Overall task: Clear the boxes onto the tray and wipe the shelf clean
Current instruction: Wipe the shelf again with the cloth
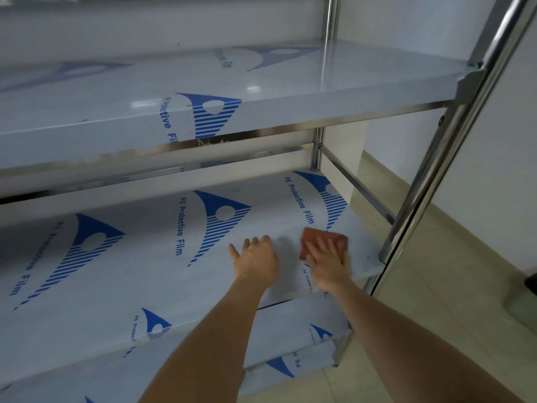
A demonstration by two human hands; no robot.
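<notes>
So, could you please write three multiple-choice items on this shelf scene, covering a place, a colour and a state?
1. Where does the cloth lie?
A. top shelf
B. near the right end of the middle shelf
C. floor

2. What colour is the cloth?
A. reddish-brown
B. green
C. white

3. How is the left hand?
A. gripping a box
B. fist
C. open, fingers straight on the shelf

Answers: 1 B, it lies under the right hand near the chrome post; 2 A, it shows brick red; 3 C, the fingers lie spread and hold nothing.
</notes>
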